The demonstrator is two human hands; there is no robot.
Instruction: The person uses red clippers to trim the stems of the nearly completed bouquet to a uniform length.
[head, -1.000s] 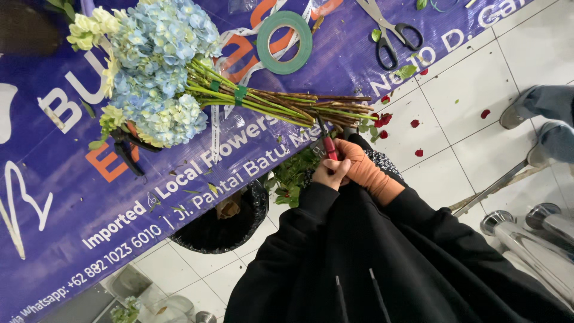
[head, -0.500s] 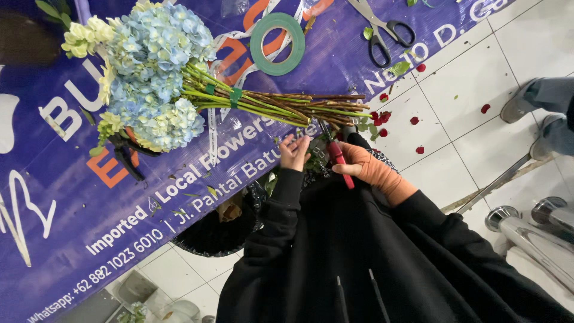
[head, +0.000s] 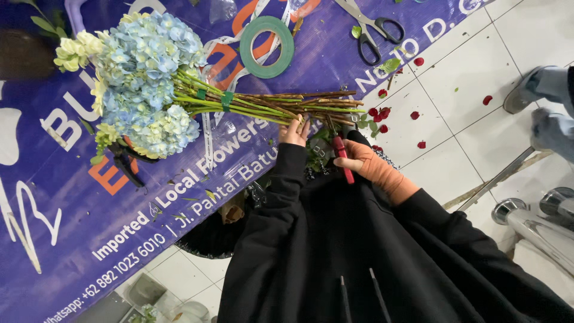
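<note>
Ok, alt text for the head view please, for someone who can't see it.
A person's left hand touches the stems of a blue hydrangea bouquet lying on a purple printed banner; the right hand holds red-handled pruning shears.

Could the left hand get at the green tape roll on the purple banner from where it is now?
Probably yes: the left hand rests on the bouquet stems, and the green tape roll lies uncovered just beyond them; it must reach over the stems.

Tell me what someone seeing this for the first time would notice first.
Probably the blue hydrangea bouquet, lying on the purple banner with its long stems pointing right. At the stem ends, the left hand touches the stalks while the right hand holds red-handled pruning shears. A roll of green floral tape and black-handled scissors lie further up the banner, with red petals scattered on the white tiled floor.
</note>
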